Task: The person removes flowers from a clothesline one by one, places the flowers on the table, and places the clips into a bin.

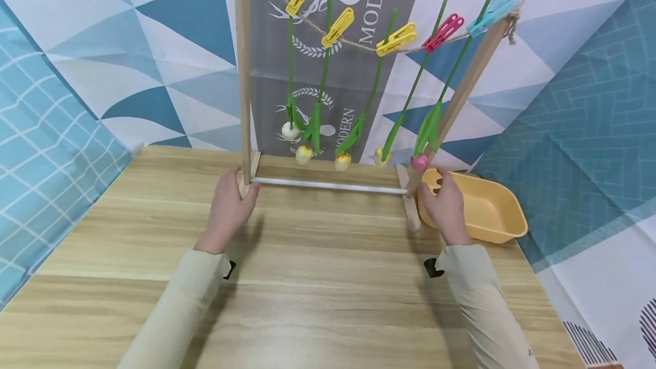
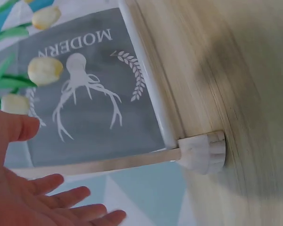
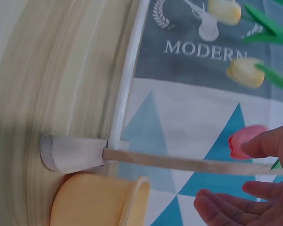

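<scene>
A wooden rack with two upright posts stands at the back of the table, joined low down by a white rod point(image 1: 328, 185). My left hand point(image 1: 229, 208) is beside the left post point(image 1: 245, 84), its fingers spread and holding nothing. Near the right post point(image 1: 463, 95), my right hand point(image 1: 447, 208) is likewise spread, thumb apart from the fingers. Along the twine point(image 1: 359, 45) between the posts, yellow clothespins point(image 1: 338, 27), a red clothespin point(image 1: 443, 33) and a blue clothespin point(image 1: 493, 15) grip tulip stems. The blossoms hang downward: a white tulip point(image 1: 290, 131), pale yellow tulips point(image 1: 342, 161) and a pink tulip point(image 1: 419, 163).
A yellow plastic basin point(image 1: 492, 209) sits at the right edge of the table, just behind my right hand. Patterned cloth point(image 1: 189, 44) hangs behind the rack, close to it. The wood-grain table point(image 1: 318, 283) stretches out in front.
</scene>
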`<state>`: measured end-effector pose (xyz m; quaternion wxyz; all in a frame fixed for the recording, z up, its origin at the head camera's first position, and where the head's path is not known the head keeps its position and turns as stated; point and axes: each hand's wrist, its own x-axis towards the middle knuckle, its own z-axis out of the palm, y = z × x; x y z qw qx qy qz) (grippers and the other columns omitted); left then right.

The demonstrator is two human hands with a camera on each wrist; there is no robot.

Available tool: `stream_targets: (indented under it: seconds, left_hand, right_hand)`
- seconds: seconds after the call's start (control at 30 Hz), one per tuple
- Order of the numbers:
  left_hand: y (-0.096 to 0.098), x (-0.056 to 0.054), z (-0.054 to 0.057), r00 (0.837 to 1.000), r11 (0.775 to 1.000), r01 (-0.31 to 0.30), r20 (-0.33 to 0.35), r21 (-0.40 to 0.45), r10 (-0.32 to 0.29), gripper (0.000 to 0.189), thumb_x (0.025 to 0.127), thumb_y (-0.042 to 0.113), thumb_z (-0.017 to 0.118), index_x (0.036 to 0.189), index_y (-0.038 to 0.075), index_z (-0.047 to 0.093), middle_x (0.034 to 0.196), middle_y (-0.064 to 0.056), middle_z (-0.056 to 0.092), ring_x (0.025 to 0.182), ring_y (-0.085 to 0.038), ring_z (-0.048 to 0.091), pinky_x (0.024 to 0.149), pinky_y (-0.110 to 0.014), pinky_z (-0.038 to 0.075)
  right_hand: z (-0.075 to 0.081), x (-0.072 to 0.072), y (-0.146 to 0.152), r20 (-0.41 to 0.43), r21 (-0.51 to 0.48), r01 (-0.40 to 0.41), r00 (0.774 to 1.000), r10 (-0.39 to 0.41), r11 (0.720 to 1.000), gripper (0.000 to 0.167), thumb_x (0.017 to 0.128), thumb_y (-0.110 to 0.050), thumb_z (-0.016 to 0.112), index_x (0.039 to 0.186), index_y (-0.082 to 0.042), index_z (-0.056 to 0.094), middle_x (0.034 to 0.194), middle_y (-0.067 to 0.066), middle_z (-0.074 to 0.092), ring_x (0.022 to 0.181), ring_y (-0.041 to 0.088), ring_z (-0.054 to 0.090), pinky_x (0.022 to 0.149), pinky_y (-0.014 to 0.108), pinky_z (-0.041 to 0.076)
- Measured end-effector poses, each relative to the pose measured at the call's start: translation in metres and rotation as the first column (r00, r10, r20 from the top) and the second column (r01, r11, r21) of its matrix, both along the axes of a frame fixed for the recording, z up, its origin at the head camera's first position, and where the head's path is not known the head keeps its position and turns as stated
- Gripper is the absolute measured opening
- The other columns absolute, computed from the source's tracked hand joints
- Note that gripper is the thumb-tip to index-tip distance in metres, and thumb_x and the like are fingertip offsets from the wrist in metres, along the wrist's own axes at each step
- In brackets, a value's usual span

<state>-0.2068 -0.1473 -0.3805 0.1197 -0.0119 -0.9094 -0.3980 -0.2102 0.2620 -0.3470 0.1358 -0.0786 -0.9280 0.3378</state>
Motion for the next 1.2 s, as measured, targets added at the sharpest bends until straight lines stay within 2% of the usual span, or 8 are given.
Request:
stream_targets:
  seconds: [0.2,0.27,0.4,0.57,0.77,1.03,1.1,1.2]
  left_hand:
    - [-0.016,-0.021,0.004,0.997,0.98,-0.022,0.07,0.199,0.008,0.065,0.096,0.033,0.046,0.145,-0.001,0.021,0.147,-0.025,0.027,0.135,-0.043,0.028,0.108,-0.054,0.026]
    - [-0.022,-0.028,0.005,0.995,0.969,-0.014,0.095,0.248,-0.01,0.066,0.096,0.035,0.047,0.146,0.001,0.02,0.148,-0.023,0.028,0.136,-0.043,0.027,0.109,-0.054,0.026]
    - [-0.032,-0.04,0.007,0.988,0.951,0.013,0.141,0.31,-0.059,0.07,0.095,0.038,0.048,0.147,0.003,0.018,0.149,-0.023,0.026,0.137,-0.043,0.026,0.109,-0.054,0.027]
    - [-0.036,-0.05,0.006,0.988,0.945,0.042,0.129,0.326,-0.089,0.072,0.094,0.038,0.052,0.148,0.006,0.017,0.15,-0.022,0.025,0.138,-0.041,0.025,0.109,-0.054,0.027]
    - [-0.031,-0.058,0.004,0.991,0.935,0.064,0.088,0.35,-0.101,0.072,0.093,0.034,0.054,0.148,0.006,0.017,0.15,-0.02,0.026,0.138,-0.039,0.026,0.109,-0.052,0.027]
    - [-0.025,-0.07,0.006,0.995,0.951,0.059,0.058,0.303,-0.081,0.069,0.094,0.033,0.052,0.148,0.006,0.018,0.148,-0.021,0.031,0.136,-0.04,0.029,0.11,-0.051,0.026]
    - [-0.025,-0.072,0.005,0.995,0.956,0.062,0.052,0.287,-0.08,0.067,0.095,0.032,0.051,0.148,0.005,0.019,0.147,-0.021,0.033,0.136,-0.039,0.031,0.11,-0.051,0.027]
    - [-0.023,-0.076,0.004,0.996,0.963,0.07,0.037,0.261,-0.082,0.062,0.096,0.03,0.05,0.146,0.004,0.025,0.144,-0.022,0.038,0.133,-0.038,0.036,0.109,-0.05,0.029]
  right_hand:
    - [0.009,-0.016,0.013,0.1,-0.097,0.008,0.995,0.002,0.995,0.059,0.097,-0.029,0.044,0.146,-0.003,0.024,0.134,0.028,0.045,0.119,0.041,0.05,0.092,0.051,0.045]
    - [0.01,-0.02,0.018,0.129,-0.128,0.01,0.992,0.007,0.992,0.062,0.097,-0.033,0.043,0.148,-0.005,0.02,0.136,0.028,0.042,0.123,0.041,0.047,0.095,0.051,0.044]
    - [0.011,-0.026,0.024,0.136,-0.177,0.007,0.991,0.018,0.984,0.068,0.096,-0.042,0.043,0.149,-0.01,0.016,0.139,0.026,0.04,0.126,0.04,0.043,0.099,0.052,0.041]
    - [0.015,-0.035,0.024,0.099,-0.223,-0.029,0.994,0.052,0.974,0.071,0.093,-0.048,0.046,0.149,-0.014,0.019,0.141,0.022,0.04,0.129,0.037,0.042,0.101,0.052,0.039]
    - [0.018,-0.046,0.023,0.053,-0.252,-0.086,0.993,0.103,0.964,0.069,0.095,-0.046,0.045,0.15,-0.013,0.018,0.143,0.022,0.036,0.131,0.037,0.039,0.103,0.052,0.037]
    - [0.018,-0.061,0.017,0.023,-0.285,-0.117,0.991,0.129,0.951,0.058,0.096,-0.033,0.047,0.144,-0.006,0.028,0.139,0.022,0.042,0.128,0.035,0.043,0.103,0.049,0.039]
    - [0.018,-0.064,0.015,0.021,-0.282,-0.107,0.993,0.118,0.954,0.053,0.097,-0.032,0.046,0.14,-0.004,0.032,0.135,0.022,0.045,0.124,0.034,0.046,0.1,0.046,0.041]
    - [0.017,-0.066,0.014,0.029,-0.263,-0.077,0.996,0.088,0.962,0.048,0.098,-0.031,0.044,0.136,-0.004,0.036,0.128,0.022,0.05,0.114,0.031,0.051,0.088,0.038,0.045]
